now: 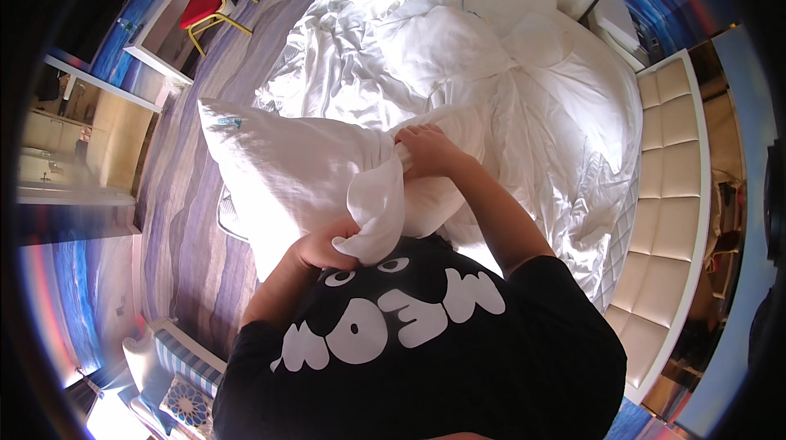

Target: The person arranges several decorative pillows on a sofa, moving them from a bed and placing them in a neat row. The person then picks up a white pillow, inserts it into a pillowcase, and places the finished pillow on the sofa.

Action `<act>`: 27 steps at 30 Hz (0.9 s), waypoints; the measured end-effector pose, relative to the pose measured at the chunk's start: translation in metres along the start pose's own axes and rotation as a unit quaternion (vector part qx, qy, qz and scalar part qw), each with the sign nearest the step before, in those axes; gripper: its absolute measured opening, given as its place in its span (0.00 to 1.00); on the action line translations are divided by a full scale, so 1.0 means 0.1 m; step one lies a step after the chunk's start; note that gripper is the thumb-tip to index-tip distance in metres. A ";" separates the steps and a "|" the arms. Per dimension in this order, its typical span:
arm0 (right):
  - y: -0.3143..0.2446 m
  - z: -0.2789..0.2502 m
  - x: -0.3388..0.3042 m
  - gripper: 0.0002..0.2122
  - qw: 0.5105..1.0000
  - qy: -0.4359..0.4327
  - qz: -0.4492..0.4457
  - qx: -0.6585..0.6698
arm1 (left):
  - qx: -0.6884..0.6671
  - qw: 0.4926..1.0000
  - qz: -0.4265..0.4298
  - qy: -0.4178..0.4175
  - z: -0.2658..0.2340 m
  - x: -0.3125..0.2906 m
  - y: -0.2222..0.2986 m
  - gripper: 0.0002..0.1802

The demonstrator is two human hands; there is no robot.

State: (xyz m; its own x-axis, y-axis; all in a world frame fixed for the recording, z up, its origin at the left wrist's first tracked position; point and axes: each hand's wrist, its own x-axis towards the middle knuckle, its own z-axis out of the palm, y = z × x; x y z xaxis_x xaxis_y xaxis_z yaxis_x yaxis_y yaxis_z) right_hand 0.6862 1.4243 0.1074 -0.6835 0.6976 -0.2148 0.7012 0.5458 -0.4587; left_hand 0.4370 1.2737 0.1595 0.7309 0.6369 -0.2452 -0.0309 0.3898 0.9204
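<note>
A plump white pillow in a white pillowcase (pixel 286 157) is held up in front of my chest, its far left corner pointing away over the bed's edge. My right hand (pixel 430 151) is closed around the bunched cloth at the case's right end. Close to my body, my left hand (pixel 327 245) grips the lower edge of the same end, its fingertips partly hidden by a folded flap of cloth. Between both hands that flap hangs loose and twisted. Behind my right hand, more white fabric lies against the case; I cannot tell where one ends and the other begins.
A bed with rumpled white sheets (pixel 344 72) spreads ahead and to the right, against a cream padded headboard (pixel 667 170). On the striped floor (pixel 184 219) at far left stands a red chair (pixel 205 4). A sofa with a patterned cushion (pixel 187 399) is at lower left.
</note>
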 end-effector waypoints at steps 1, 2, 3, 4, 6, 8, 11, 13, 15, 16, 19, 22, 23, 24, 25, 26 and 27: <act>0.02 0.10 0.03 0.33 1.000 0.022 -0.001 0.009 | -0.001 1.000 0.000 -0.012 0.01 0.01 0.04 0.24; 0.05 0.19 0.05 0.30 0.999 0.044 0.002 0.015 | -0.028 1.000 -0.005 -0.006 0.04 0.01 0.08 0.24; 0.08 0.27 0.08 0.28 0.998 0.039 0.021 0.035 | -0.055 0.998 -0.012 0.000 0.08 0.01 0.13 0.24; 0.12 0.34 0.11 0.26 0.997 0.034 0.042 0.051 | 0.044 0.999 -0.006 0.014 0.11 0.02 0.19 0.24; 0.17 0.47 0.13 0.24 0.995 0.037 0.050 0.075 | 0.180 0.981 -0.019 0.073 0.18 0.09 0.27 0.25; 0.15 0.60 0.08 0.22 0.994 0.052 0.027 0.087 | 0.253 0.950 -0.001 0.185 0.25 0.21 0.27 0.29; -0.09 0.84 -0.03 0.21 0.949 0.064 -0.041 0.305 | 0.378 0.849 0.100 0.355 0.19 0.38 0.14 0.35; -0.40 1.04 -0.19 0.19 0.966 0.169 -0.060 0.184 | 0.513 0.783 0.028 0.351 0.09 0.47 0.01 0.42; -0.56 1.10 -0.19 0.18 0.974 0.086 -0.048 0.202 | 0.617 0.735 -0.103 0.262 -0.02 0.48 -0.12 0.45; -0.61 1.10 -0.19 0.17 0.976 0.044 -0.041 0.211 | 0.568 0.773 -0.112 0.261 -0.06 0.47 -0.17 0.46; -0.62 1.03 -0.24 0.14 0.975 0.076 -0.053 0.202 | 0.568 0.775 -0.092 0.261 -0.10 0.42 -0.28 0.40; -0.63 0.98 -0.26 0.13 0.985 0.071 -0.030 0.152 | 0.594 0.763 -0.042 0.251 -0.11 0.37 -0.33 0.33; -0.65 0.98 -0.28 0.12 0.988 0.069 -0.025 0.138 | 0.600 0.763 -0.036 0.239 -0.11 0.34 -0.34 0.32; -0.66 0.98 -0.29 0.12 0.988 0.071 -0.034 0.130 | 0.607 0.761 -0.033 0.228 -0.13 0.31 -0.35 0.31; -0.69 0.98 -0.29 0.12 0.989 0.074 -0.040 0.122 | 0.617 0.754 -0.013 0.223 -0.16 0.26 -0.36 0.30; -0.72 0.97 -0.30 0.12 0.990 0.067 -0.047 0.115 | 0.621 0.751 -0.008 0.226 -0.18 0.21 -0.37 0.29; -0.75 0.96 -0.31 0.12 0.991 0.060 -0.051 0.107 | 0.628 0.743 0.015 0.233 -0.21 0.16 -0.39 0.29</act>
State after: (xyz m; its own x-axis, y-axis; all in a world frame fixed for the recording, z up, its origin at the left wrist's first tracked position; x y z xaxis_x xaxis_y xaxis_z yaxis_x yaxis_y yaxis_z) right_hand 0.6354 1.3174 0.0654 -0.7103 0.7014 -0.0595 0.5616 0.5137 -0.6486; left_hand 0.4350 1.2827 0.1131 0.4180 0.9080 -0.0279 0.8314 -0.3699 0.4147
